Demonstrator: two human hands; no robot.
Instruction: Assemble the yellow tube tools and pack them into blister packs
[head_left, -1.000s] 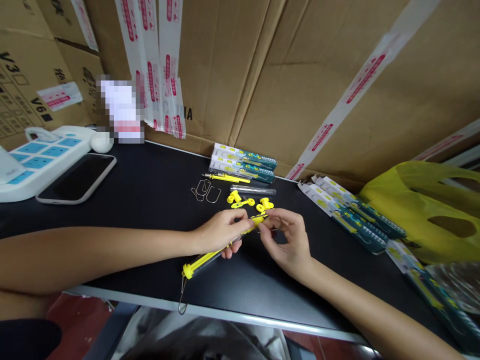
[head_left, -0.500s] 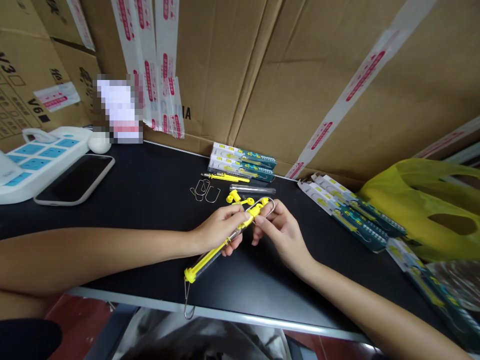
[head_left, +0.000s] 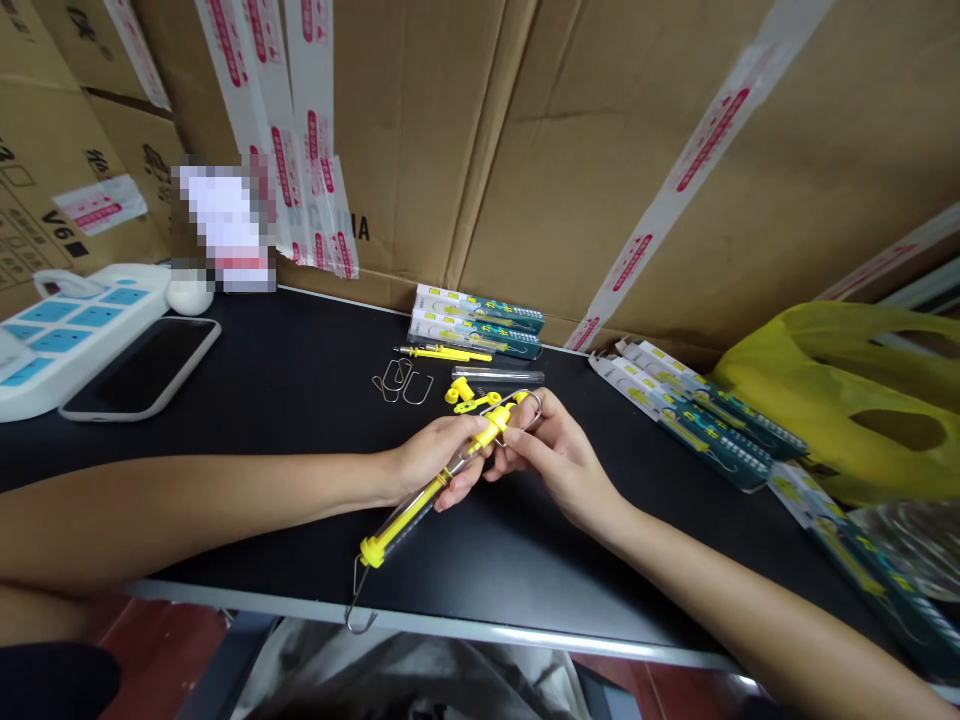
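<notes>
Brown cardboard (head_left: 615, 130) behind black table (head_left: 300, 400)

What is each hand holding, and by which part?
Left hand: the clear tube, near its far end. Right hand: the wire loop there, exact pinch point hidden.

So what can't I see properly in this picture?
In the head view:
Bent silver metal wire: partly hidden by the right hand.
Clear plastic tube with a yellow rod: any fine markings are too small to read.
White upright shape with a red band: blurred into squares.
White plastic power strip with blue sockets: cut off by the left edge.
Translucent yellow plastic bag: cut off by the right edge.
</notes>
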